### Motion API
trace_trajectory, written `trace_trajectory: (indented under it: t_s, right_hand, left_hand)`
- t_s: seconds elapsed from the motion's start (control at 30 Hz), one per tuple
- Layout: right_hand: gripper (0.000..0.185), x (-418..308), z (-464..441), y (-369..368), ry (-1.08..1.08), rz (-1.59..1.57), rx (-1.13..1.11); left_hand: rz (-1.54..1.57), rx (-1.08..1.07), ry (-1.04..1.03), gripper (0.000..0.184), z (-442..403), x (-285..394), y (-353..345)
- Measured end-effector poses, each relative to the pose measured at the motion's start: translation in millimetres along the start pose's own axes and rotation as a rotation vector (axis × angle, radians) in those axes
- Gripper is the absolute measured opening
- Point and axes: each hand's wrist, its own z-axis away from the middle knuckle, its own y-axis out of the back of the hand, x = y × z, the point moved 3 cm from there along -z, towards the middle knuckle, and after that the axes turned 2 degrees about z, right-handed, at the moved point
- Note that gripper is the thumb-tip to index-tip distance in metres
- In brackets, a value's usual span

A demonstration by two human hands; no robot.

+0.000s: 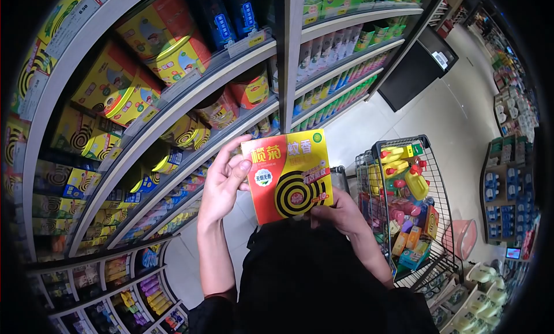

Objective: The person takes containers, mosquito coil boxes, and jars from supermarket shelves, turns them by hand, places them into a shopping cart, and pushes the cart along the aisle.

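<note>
A flat square box of mosquito coils point(288, 178), red and yellow with a black spiral printed on it, is held up in front of my body. My left hand point(226, 175) grips its left edge, thumb on the front face. At the lower right corner my right hand point(337, 210) holds the same box, its thumb over the front and the other fingers hidden behind. The printed front of the box faces me.
Shelves point(213, 71) with yellow and red boxes and tubs curve along the left. A wire shopping cart point(404, 213) loaded with yellow bottles and small boxes stands on the right. Behind it is a black cabinet point(412, 68); display racks point(511, 178) line the far right.
</note>
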Motion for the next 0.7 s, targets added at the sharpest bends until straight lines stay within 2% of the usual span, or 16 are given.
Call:
trace_trajectory:
  t_s: [0.23,0.5,0.63,0.7]
  right_hand:
    - [0.028,11.3,-6.0,-6.9,-0.048,0.012,0.037]
    - [0.027,6.8,-13.5,-14.3,-0.001,0.057,0.113]
    - [0.029,14.4,-15.5,-9.8,-0.002,0.068,0.069]
    - [0.031,6.0,-17.3,-19.7,0.056,0.229,0.186]
  left_hand:
    - [0.049,0.018,0.068,0.044,-4.9,-13.8,17.6]
    - [0.119,0.005,0.064,0.045,-11.5,-23.2,26.1]
    - [0.154,-0.001,0.061,0.043,-12.6,-24.4,28.0]
    - [0.148,-0.003,0.093,0.043,-14.9,-30.3,32.2]
